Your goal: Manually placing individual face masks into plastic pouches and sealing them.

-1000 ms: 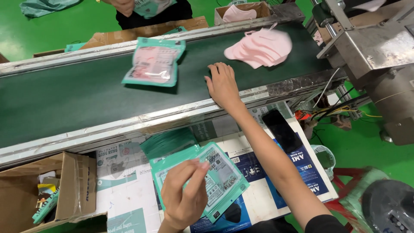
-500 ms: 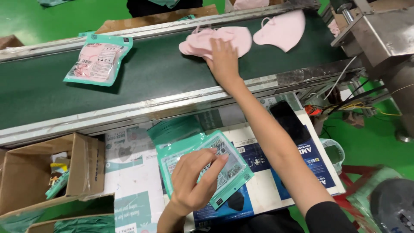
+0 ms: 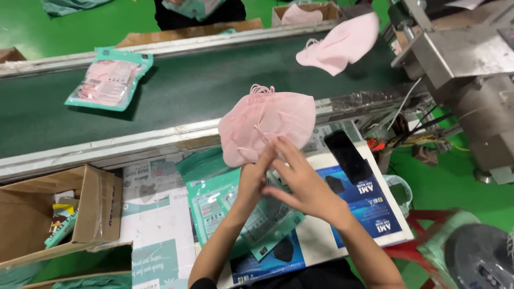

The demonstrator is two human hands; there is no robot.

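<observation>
Both hands, left [image 3: 256, 179] and right [image 3: 300, 182], pinch the pink masks [image 3: 265, 126] by their lower edge, lifting them upright to keep the stack together, just above the teal pouch [image 3: 241, 214], near the belt [image 3: 203, 91].

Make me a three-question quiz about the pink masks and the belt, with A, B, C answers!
1. Where is the filled packet?
A. on the belt, left
B. in the box
C. on the floor

2. What colour are the masks in the hands?
A. blue
B. pink
C. white

3. What are the hands doing?
A. both on the masks
B. one resting on the belt
C. both empty

Answers: 1 A, it lies on the green belt. 2 B, plainly pink. 3 A, left hand and right hand both touch the stack.
</observation>
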